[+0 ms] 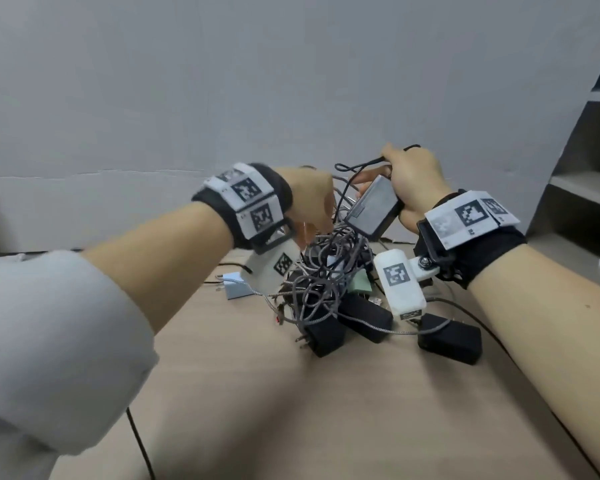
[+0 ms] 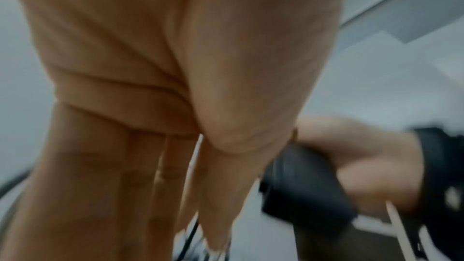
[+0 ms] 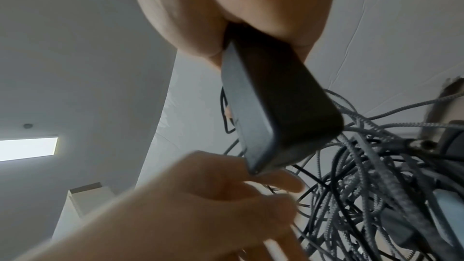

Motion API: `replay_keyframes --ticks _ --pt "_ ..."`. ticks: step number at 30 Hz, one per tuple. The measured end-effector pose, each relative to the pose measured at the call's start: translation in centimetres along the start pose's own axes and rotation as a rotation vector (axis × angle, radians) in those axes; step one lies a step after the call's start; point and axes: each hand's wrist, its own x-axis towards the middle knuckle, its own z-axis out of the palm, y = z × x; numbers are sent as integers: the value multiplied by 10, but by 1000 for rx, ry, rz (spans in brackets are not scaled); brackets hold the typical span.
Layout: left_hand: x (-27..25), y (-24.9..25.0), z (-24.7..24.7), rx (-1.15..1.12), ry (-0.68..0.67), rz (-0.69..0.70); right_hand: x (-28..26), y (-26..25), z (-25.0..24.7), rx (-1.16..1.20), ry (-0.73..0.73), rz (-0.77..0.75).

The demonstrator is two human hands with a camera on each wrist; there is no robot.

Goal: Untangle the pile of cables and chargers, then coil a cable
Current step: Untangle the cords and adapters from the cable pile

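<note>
A tangled pile of grey braided and black cables [image 1: 321, 277] [image 3: 371, 168] lies mid-table with several black chargers [image 1: 326, 336] in it. My right hand [image 1: 409, 174] [image 3: 226, 7] grips a black power brick [image 1: 373, 209] [image 3: 276, 106] [image 2: 301, 182], lifted above the pile's far side. The brick's thin black cord [image 1: 357, 165] loops over that hand's fingers. My left hand [image 1: 312, 202] [image 2: 175, 146] [image 3: 213, 186] is blurred, just left of the brick. Its fingers curl into the top strands and thumb and fingers pinch a thin cable.
A white-and-blue adapter [image 1: 234, 285] lies left of the pile, a green one [image 1: 361, 284] inside it, and a black charger [image 1: 449, 336] to the right. The wooden table [image 1: 291, 410] meets a grey wall [image 1: 291, 81] behind. Shelves [image 1: 582, 188] stand at the right.
</note>
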Motion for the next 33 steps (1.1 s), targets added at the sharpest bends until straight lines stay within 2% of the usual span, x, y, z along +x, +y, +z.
replay_keyframes --ticks 1,3,8,14,19,22,25,28,31,33 --pt "5 0 12 39 -2 -9 1 -1 1 9 -10 -7" --pt "17 -3 34 37 89 -11 0 -3 1 19 -31 -22" --pt "39 -22 51 -186 347 18 -2 -9 -6 42 -33 -54" --pt "36 -35 -1 -281 429 4 4 -16 -9 28 43 -53" --pt "15 -25 -63 -546 632 167 3 -26 2 42 -33 -58" --pt "0 -11 -81 -723 611 318 -1 -28 13 -7 -176 -4" --pt "-9 3 -80 -863 518 374 -4 -25 22 -109 -274 31" --pt "-10 2 -68 -1035 412 363 -7 -20 23 -199 -299 38" --pt "-4 -9 -50 -1237 289 300 -4 -10 17 -401 -237 -11" --pt "3 -21 -35 -1172 237 177 2 0 12 -436 -172 -3"
